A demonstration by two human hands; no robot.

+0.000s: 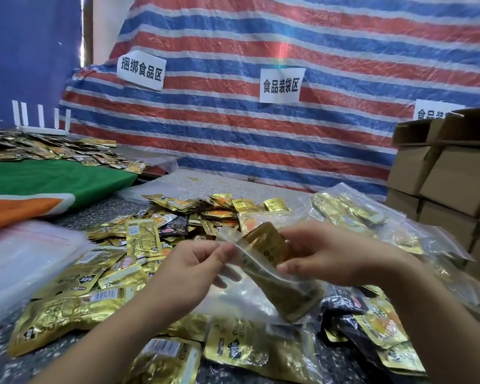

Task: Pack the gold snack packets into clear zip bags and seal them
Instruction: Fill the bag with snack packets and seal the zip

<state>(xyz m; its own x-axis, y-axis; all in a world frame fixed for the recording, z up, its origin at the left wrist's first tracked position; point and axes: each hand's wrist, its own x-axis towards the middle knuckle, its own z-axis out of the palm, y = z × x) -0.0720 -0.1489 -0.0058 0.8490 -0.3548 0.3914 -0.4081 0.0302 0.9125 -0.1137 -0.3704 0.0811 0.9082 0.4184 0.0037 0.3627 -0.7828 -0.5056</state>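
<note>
1. Both grips are closed on one clear zip bag, held up just above the counter at the middle of the view.
2. Left hand pinches the bag's open mouth at its left edge between thumb and fingertips, so that grip is shut tight on the plastic.
3. Right hand wraps the bag's right side, fingers curled around it and the thumb pressing near the mouth; that grip is also closed on the bag.
4. Inside the bag sits a bundle of gold snack packets, tilted, with its top end poking up at the mouth and its lower end down toward the person.
5. Loose gold packets lie scattered across the counter under and to the left of the hands, some face up with barcodes showing.
6. A few black packets lie mixed in below the right forearm.
7. Filled zip bags are heaped on the right side of the counter, beside a stack of cardboard boxes.
8. A pile of empty clear bags rests at the left edge, near a green and orange cloth.
9. Behind everything hangs a red, white and blue striped tarp with white paper signs stuck to it.
</note>
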